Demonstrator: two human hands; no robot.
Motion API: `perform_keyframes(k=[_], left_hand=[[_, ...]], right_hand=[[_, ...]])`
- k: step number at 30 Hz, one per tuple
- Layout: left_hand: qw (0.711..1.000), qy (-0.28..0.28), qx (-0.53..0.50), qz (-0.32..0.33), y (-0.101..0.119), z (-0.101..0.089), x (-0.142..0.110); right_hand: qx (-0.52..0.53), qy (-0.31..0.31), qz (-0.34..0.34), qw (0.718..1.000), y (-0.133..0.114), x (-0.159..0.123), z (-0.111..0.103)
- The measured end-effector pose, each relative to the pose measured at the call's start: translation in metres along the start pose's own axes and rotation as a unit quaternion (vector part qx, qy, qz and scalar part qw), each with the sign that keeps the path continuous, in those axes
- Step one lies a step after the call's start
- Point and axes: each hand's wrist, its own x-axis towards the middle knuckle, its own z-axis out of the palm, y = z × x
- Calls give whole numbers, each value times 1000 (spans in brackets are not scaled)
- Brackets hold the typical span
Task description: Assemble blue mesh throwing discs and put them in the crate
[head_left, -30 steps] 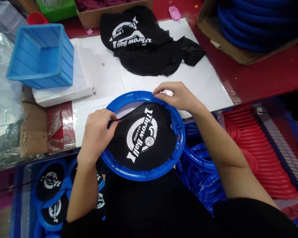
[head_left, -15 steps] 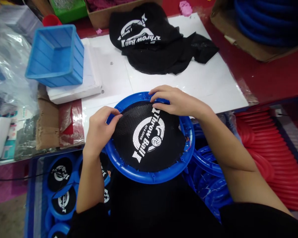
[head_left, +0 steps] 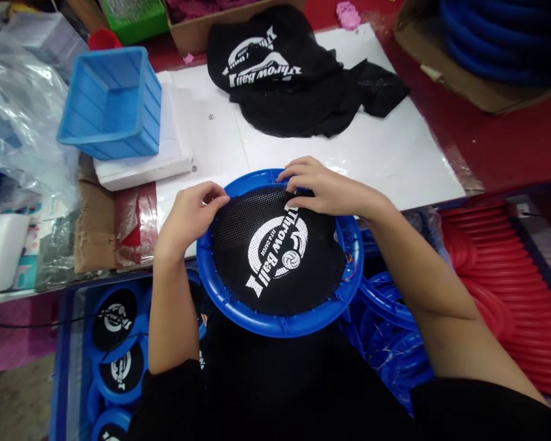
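A round blue plastic ring (head_left: 239, 320) rests at the table's front edge, tilted against my body. Across it lies a black mesh cloth (head_left: 232, 269) with white "Throw Ball" print. My left hand (head_left: 190, 214) pinches the cloth's upper left edge between thumb and forefinger. At the top of the ring, my right hand (head_left: 324, 190) has its curled fingers on the cloth's edge and the rim; the thumb presses the mesh. Small pegs stand along the rim, and thin wires (head_left: 349, 266) show at its right side.
More black printed mesh cloths (head_left: 284, 92) lie on the white board (head_left: 376, 165). A blue bin (head_left: 112, 101) stands on a white block at left. Finished-looking blue discs (head_left: 119, 367) fill a crate below left. Blue rings (head_left: 395, 306) and stacked red rings (head_left: 500, 294) lie below right.
My left hand has lifted slightly and moved up along the rim, drawing the cloth's upper left edge with it. My right fingers have shifted a little on the top edge.
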Motion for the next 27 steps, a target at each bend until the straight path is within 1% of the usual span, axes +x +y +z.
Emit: perform_keyframes(k=[4,7,10,14,19,23,27], left_hand=[[998,-47,-43,-8,-5,-5,7],[996,-44,-71,-12,-10,-4,8],[996,-29,-81,-15,-13,-1,8],[995,-23,-99,-17,-12,1,9],[995,-21,-99,-8,-12,0,9],[993,-50,-107,4,-19,-6,14],[989,-97,-108,-14,-26,-15,24]], right_hand=[[85,58,26,994,0,-4,-1],[121,99,62,986,2,-5,-1],[115,121,84,982,2,-4,-1],[108,139,107,979,0,-1,-2],[101,165,99,976,-3,-2,0],[92,173,110,974,-3,-2,5],[90,169,124,974,-2,-2,5]])
